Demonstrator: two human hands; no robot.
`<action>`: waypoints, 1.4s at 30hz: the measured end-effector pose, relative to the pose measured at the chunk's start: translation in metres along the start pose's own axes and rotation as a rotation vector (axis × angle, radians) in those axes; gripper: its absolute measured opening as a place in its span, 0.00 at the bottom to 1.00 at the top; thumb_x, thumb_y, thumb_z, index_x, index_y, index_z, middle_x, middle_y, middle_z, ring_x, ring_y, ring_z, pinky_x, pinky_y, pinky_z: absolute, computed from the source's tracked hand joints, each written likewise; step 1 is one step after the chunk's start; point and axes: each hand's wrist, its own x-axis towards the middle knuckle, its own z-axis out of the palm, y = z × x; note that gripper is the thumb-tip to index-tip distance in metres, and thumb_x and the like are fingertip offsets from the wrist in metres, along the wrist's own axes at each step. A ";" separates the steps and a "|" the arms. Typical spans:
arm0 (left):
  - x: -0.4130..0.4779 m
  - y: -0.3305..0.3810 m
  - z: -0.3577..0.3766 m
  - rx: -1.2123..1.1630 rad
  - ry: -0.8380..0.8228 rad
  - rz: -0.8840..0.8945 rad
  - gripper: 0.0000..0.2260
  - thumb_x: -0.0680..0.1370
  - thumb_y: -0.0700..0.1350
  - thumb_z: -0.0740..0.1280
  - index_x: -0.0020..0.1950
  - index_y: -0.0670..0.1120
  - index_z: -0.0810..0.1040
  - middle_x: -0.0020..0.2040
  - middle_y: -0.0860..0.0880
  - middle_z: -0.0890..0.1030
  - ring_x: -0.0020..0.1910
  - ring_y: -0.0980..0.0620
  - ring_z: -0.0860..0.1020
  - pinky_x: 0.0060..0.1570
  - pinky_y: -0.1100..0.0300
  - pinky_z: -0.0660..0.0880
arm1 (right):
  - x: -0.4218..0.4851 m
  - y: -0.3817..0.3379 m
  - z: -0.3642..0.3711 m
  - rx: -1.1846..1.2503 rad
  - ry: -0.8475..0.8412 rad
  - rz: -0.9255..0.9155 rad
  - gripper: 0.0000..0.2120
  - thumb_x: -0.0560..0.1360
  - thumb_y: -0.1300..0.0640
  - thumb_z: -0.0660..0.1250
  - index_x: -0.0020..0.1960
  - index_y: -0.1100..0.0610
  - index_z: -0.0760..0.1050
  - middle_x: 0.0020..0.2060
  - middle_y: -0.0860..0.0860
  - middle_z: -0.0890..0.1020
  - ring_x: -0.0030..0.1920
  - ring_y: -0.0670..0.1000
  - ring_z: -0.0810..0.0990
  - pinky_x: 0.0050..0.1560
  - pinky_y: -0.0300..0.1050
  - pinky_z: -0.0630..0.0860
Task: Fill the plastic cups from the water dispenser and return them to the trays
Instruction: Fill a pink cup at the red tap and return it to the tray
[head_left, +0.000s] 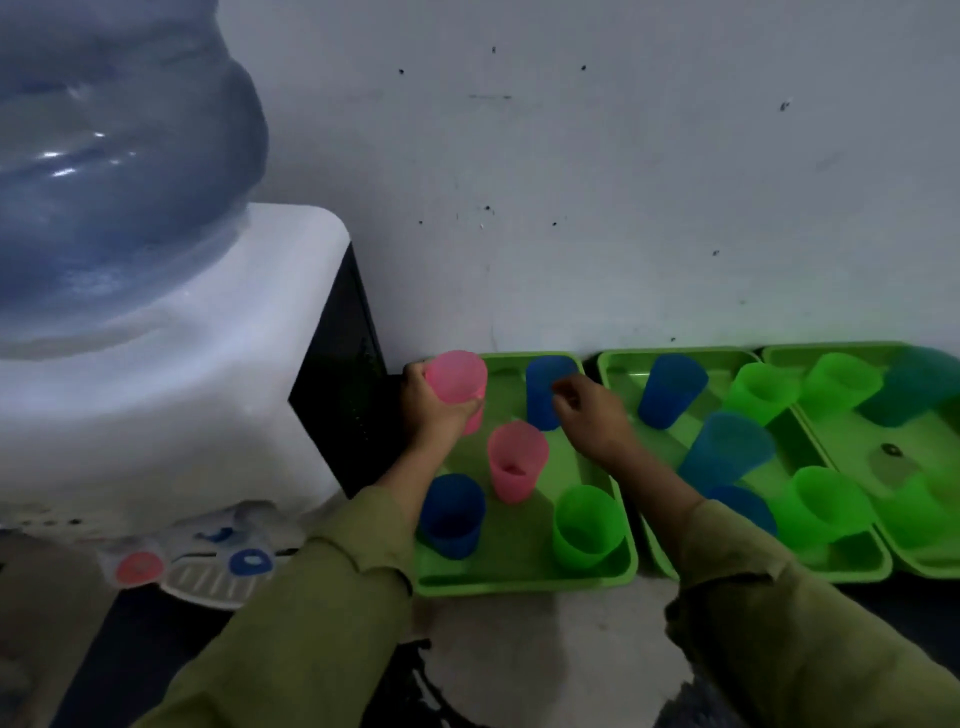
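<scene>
My left hand (431, 410) grips a pink plastic cup (460, 376) at the far left corner of the left green tray (524, 579). My right hand (592, 415) hovers just right of a blue cup (543, 389) at the back of that tray, fingers curled and apart, holding nothing. On the same tray stand a second pink cup (517, 462), a blue cup (452, 514) and a green cup (587, 527). The white water dispenser (156, 395) with its blue bottle (114, 156) stands at the left. Its red tap (137, 567) and blue tap (251, 561) are low in front.
Two more green trays sit to the right, the middle tray (841, 571) and the right tray (935, 566), holding several blue and green cups. A small dark round object (891, 449) lies in the right tray. A white wall runs behind. The dispenser's drip grille (208, 582) juts out below the taps.
</scene>
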 end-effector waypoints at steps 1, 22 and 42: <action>0.005 -0.002 0.004 -0.004 -0.007 -0.022 0.33 0.62 0.38 0.79 0.62 0.40 0.68 0.62 0.41 0.73 0.59 0.41 0.74 0.54 0.51 0.74 | 0.002 0.005 0.001 -0.006 -0.007 0.000 0.13 0.76 0.61 0.62 0.59 0.63 0.75 0.55 0.59 0.81 0.55 0.59 0.79 0.56 0.50 0.74; 0.025 -0.024 0.021 0.116 -0.110 -0.123 0.34 0.66 0.37 0.76 0.69 0.41 0.65 0.65 0.40 0.72 0.62 0.41 0.73 0.61 0.50 0.71 | 0.015 0.041 0.019 0.073 -0.219 0.046 0.18 0.73 0.62 0.65 0.62 0.61 0.72 0.59 0.57 0.78 0.57 0.55 0.78 0.59 0.44 0.71; -0.039 -0.026 -0.031 -0.017 -0.215 0.249 0.22 0.72 0.38 0.71 0.64 0.42 0.70 0.66 0.45 0.73 0.65 0.49 0.72 0.61 0.58 0.70 | -0.020 -0.008 0.015 -0.100 -0.142 -0.200 0.38 0.63 0.51 0.77 0.66 0.63 0.66 0.59 0.59 0.75 0.57 0.57 0.74 0.58 0.45 0.69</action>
